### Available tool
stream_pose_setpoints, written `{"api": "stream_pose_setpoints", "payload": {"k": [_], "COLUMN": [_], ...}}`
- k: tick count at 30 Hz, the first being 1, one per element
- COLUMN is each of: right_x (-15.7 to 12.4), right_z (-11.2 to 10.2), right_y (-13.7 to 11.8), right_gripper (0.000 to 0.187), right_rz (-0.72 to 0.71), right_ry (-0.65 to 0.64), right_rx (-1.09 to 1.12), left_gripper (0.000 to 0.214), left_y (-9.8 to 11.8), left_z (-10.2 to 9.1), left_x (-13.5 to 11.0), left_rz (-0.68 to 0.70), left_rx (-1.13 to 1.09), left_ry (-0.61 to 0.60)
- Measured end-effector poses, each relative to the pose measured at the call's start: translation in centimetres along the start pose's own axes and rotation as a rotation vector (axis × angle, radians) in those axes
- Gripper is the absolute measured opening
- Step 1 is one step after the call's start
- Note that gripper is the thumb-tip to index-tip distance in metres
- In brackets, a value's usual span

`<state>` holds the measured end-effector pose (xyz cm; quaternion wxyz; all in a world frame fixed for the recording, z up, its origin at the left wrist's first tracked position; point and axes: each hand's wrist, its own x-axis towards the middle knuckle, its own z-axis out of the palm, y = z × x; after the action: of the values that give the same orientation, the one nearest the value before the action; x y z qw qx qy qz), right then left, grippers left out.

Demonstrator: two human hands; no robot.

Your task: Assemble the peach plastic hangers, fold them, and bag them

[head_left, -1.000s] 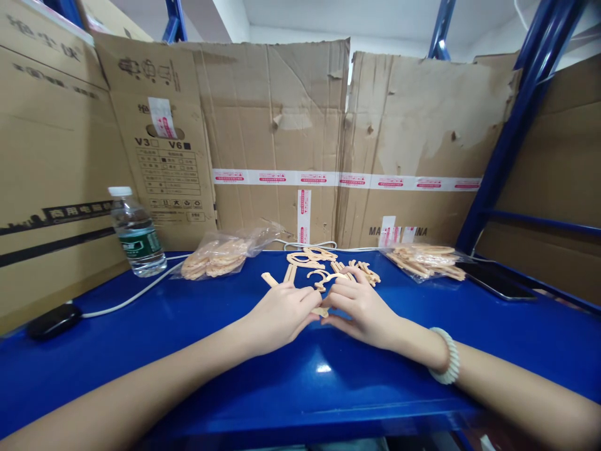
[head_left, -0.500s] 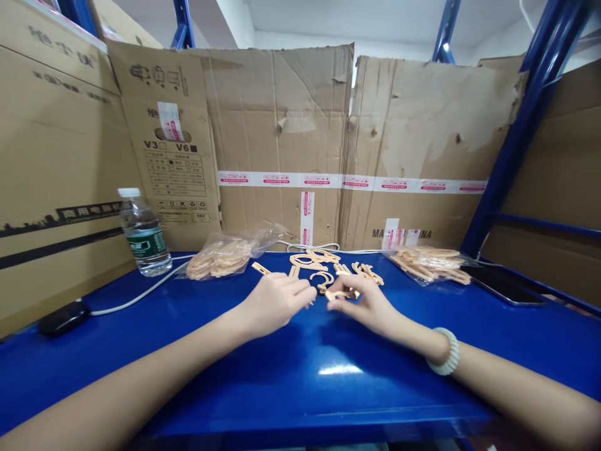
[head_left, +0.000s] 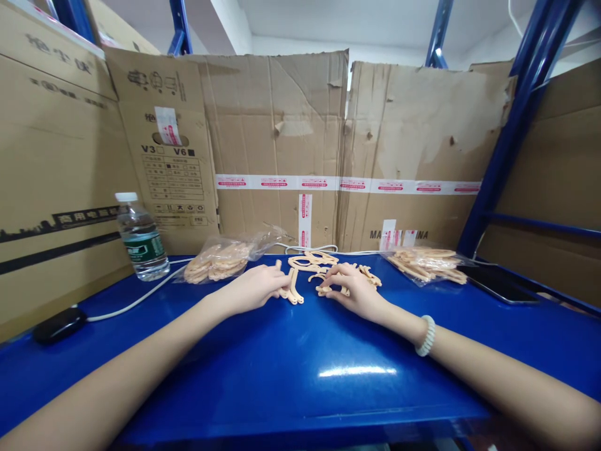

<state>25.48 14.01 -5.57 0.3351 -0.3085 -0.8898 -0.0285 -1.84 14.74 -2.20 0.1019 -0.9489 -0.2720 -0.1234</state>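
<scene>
My left hand rests low over the blue table with its fingers closed round a slim light-wood piece, whose end sticks up past the knuckles. Right beside those fingertips lie long wooden strips with curved ends. My right hand is bent over, thumb and fingers pinching a small wooden piece at the tabletop; the palm hides part of it. Behind that hand are a curved wooden piece and more loose wooden parts. Larger looped wooden pieces lie farther back.
Clear plastic bags of wooden parts lie at the left and right. A water bottle, a black device with a white cable, and a dark phone-like slab flank them. Cardboard sheets wall the back.
My hands have drawn apart, the left moving left to the wooden strips. My right hand has turned down, bringing its small piece to the tabletop. The left piece now points upward.
</scene>
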Motion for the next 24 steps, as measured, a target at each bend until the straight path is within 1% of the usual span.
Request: {"api": "stream_pose_setpoints", "payload": {"k": [5,9,13,16,19,22,24], "right_x": [0.0,0.1,0.1,0.0,0.1,0.1,0.0], "right_z": [0.5,0.8,0.9,0.8,0.0,-1.9,-3.5], "right_y": [0.6,0.7,0.6,0.5,0.6,1.4,2.3], "right_gripper": [0.012,0.01,0.014,0.018,0.02,0.02,0.02], "right_rz": [0.006,0.054,0.068,0.056,0.057,0.083,0.095], "right_ry": [-0.009,-0.039,-0.06,-0.055,-0.029,0.012,0.031], "right_rx": [-0.081,-0.123,-0.121,-0.114,-0.096,-0.064,-0.043], "left_gripper": [0.026,0.029,0.018,0.028,0.038,0.035,0.032], "left_y": [-0.2,0.2,0.8,1.2,1.5,1.5,1.3], "left_z": [0.9,0.8,0.6,1.1,2.0,2.7,2.7], "left_x": [-0.2,-0.1,0.0,0.0,0.0,0.1,0.2], "left_rz": [0.042,0.0,-0.048,-0.07,-0.098,-0.085,-0.067], "left_rx": [-0.102,-0.097,-0.111,-0.101,-0.097,-0.117,-0.12], "left_ry": [-0.006,0.02,0.024,0.037,0.019,-0.007,-0.003]}}
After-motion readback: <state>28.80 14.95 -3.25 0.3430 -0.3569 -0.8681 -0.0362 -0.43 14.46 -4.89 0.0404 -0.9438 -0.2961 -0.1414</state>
